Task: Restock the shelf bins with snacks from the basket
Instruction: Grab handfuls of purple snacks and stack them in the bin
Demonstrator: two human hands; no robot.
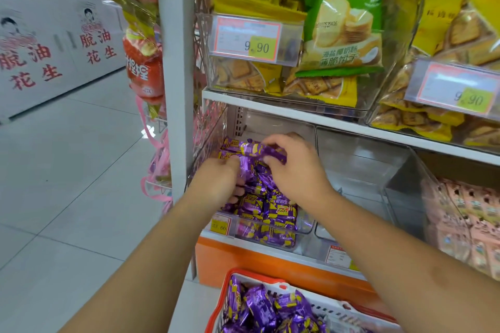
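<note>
1. Left hand [219, 180] and right hand [295, 167] each grip purple snack packets [259, 153] over the clear bin [305, 224].
2. At 6 o'clock from the bin, the basket [230, 281] holds more of the same packets.

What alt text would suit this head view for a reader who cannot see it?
Both hands, left hand and right hand, hold purple snacks over a clear shelf bin already stocked with them. A basket below holds more.
</note>
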